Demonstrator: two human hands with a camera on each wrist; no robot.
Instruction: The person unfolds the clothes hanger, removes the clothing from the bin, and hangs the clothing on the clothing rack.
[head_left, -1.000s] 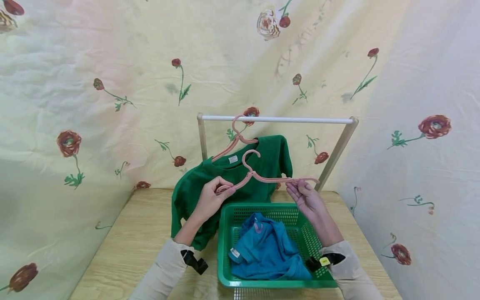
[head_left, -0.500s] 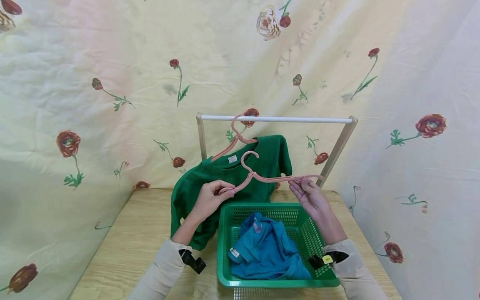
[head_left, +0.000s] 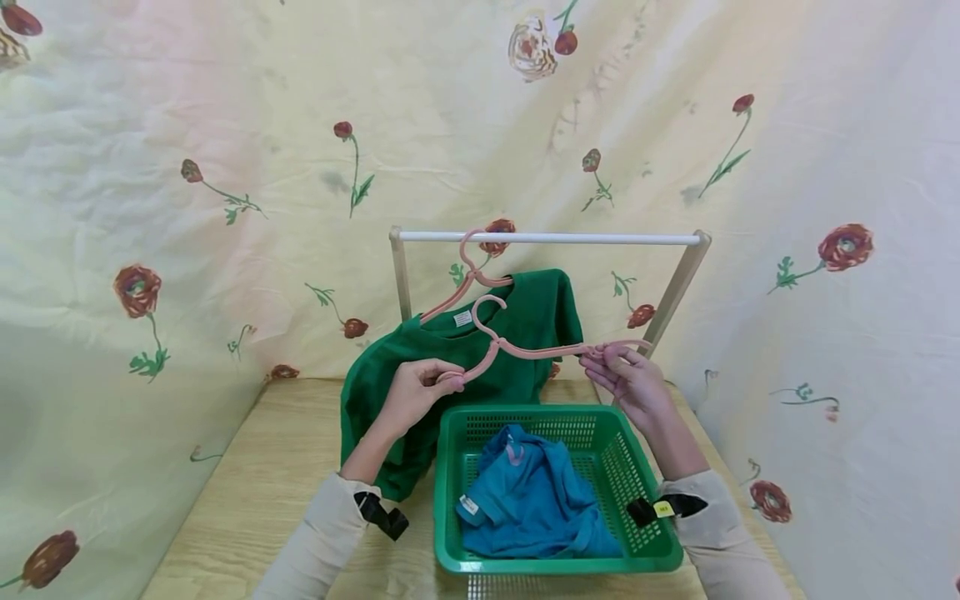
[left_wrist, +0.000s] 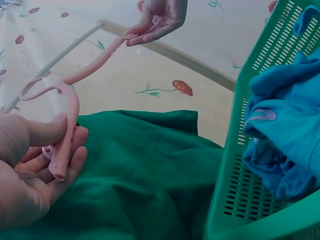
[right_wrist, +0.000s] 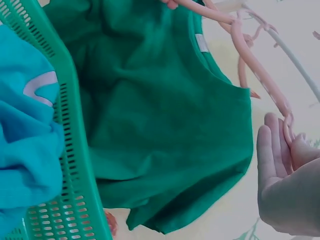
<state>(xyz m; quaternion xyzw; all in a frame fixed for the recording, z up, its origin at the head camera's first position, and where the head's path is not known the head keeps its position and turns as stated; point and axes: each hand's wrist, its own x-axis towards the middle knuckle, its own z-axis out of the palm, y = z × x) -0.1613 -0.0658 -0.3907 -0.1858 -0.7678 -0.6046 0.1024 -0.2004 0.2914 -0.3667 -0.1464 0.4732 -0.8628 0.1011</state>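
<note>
Both hands hold a pink clothes hanger above the far rim of the green basket, its hook pointing up. My left hand grips the left arm of the hanger between thumb and curled fingers. At the other end, my right hand pinches the right arm near its tip, the other fingers fairly straight. Behind them a green shirt hangs on a second pink hanger from the white rail. A crumpled blue garment with a white tag lies in the basket.
The rail sits on wooden posts at the back of the wood-grain table. A flowered cloth covers the walls behind and at both sides. The basket stands below the hands, beside the shirt's hanging sleeve.
The right hand has shifted right and slightly up with its end of the hanger. The hanger's hook has moved a little to the left. The left hand stays nearly in place.
</note>
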